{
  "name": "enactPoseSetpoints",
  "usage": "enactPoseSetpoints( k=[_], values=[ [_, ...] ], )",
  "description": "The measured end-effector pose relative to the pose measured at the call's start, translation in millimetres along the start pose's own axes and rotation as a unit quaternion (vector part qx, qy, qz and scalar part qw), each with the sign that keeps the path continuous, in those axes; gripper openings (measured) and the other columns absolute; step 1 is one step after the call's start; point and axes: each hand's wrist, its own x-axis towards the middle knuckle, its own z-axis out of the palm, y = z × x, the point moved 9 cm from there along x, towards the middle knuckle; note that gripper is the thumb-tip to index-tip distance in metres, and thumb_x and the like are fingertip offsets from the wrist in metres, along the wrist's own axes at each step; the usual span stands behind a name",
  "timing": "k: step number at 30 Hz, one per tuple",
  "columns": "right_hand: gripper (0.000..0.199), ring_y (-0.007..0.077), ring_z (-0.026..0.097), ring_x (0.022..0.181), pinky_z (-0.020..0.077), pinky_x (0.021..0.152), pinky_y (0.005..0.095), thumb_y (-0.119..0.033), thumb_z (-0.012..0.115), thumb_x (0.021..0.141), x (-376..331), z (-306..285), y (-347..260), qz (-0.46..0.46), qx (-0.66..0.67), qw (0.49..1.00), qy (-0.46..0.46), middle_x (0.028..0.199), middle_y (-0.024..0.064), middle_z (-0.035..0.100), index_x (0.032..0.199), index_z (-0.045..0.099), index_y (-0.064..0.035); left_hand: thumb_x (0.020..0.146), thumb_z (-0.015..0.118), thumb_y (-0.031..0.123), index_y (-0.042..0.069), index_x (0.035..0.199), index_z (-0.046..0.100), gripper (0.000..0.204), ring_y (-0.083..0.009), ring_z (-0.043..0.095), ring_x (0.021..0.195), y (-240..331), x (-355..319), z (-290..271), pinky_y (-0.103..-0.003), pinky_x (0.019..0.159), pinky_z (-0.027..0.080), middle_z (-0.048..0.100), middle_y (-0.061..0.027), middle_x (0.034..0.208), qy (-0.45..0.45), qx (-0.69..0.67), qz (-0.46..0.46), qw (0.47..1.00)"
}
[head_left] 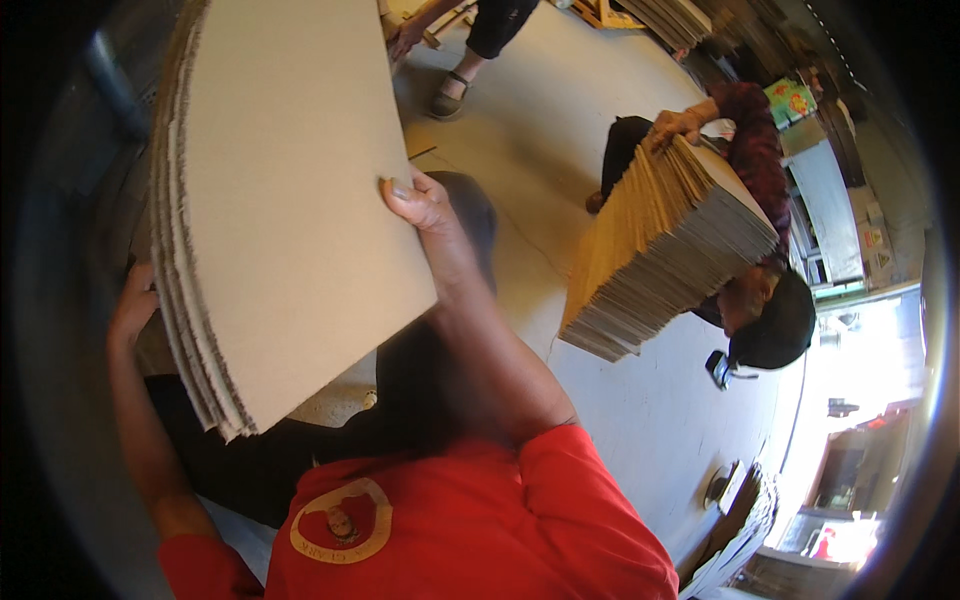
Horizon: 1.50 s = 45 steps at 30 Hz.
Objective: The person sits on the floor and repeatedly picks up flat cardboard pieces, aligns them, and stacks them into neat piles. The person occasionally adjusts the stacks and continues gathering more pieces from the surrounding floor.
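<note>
A thin stack of tan cardboard sheets (300,220) stands tilted in front of me, its rough layered edge on the left. My right hand (420,203) is closed on the stack's right edge, with the thumb on the broad face and the fingers behind it. At the left edge, my left hand (135,303) has its fingers curled against the sheets. Their tips are partly hidden behind the stack.
On the right, a crouching co-worker in a dark cap (775,325) holds a tall cardboard bundle (670,250). Another person's shoe (450,95) and hand are at the top. More stacked sheets (735,535) lie at lower right. Grey floor (540,130) lies between us.
</note>
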Motion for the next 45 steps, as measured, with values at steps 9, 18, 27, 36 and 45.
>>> enactPoseSetpoints(
  k=[9,18,27,36,45],
  values=[
    [0.048,0.0200,0.057,0.093,0.0465,0.084,0.0294,-0.024,0.062,0.081,21.1,-126.9,0.9,-0.116,-0.108,0.971,0.182,0.104,0.0088,0.056,0.120,0.046,-0.0006,0.076,0.066,0.010,0.000,0.125,0.049,0.053,-0.0151,0.054,0.080,-109.5,-34.3,15.1,-0.029,0.074,0.046,0.052,-0.0047,0.095,-0.008,-0.040,-0.024,0.999],
    [0.045,0.0226,0.058,0.100,0.0504,0.085,0.0351,-0.012,0.063,0.085,50.9,-433.6,71.5,-0.083,-0.124,0.954,0.258,0.114,0.0093,0.058,0.126,0.046,-0.0024,0.071,0.071,0.010,0.002,0.120,0.051,0.053,-0.0205,0.056,0.077,-142.2,-1.3,32.4,-0.034,0.068,0.046,0.058,-0.0093,0.080,-0.027,0.119,-0.041,0.992],
    [0.039,0.0256,0.059,0.097,0.0515,0.083,0.0375,-0.002,0.060,0.083,75.3,-521.0,161.4,-0.047,-0.071,0.933,0.350,0.109,0.0114,0.060,0.121,0.051,-0.0008,0.068,0.076,0.005,0.006,0.123,0.053,0.059,-0.0249,0.059,0.087,-163.0,11.0,49.5,-0.036,0.077,0.049,0.061,-0.0132,0.100,-0.053,0.133,-0.212,0.967],
    [0.039,0.0273,0.057,0.101,0.0512,0.084,0.0435,0.004,0.057,0.083,69.4,-615.7,198.6,0.034,0.041,0.900,0.433,0.114,0.0124,0.056,0.121,0.050,-0.0052,0.076,0.072,0.012,0.007,0.130,0.048,0.059,-0.0237,0.056,0.099,-284.8,10.0,72.6,-0.038,0.079,0.049,0.058,-0.0136,0.110,-0.148,0.149,-0.262,0.942],
    [0.042,0.0302,0.059,0.099,0.0477,0.088,0.0360,-0.014,0.068,0.078,54.4,-655.2,213.0,0.110,-0.310,0.885,0.330,0.107,0.0184,0.059,0.112,0.056,0.0055,0.069,0.078,0.025,0.004,0.137,0.037,0.082,-0.0320,0.042,0.124,-424.4,51.0,104.4,-0.042,0.101,0.035,0.044,-0.0194,0.135,0.068,0.033,-0.315,0.946]
  ],
)
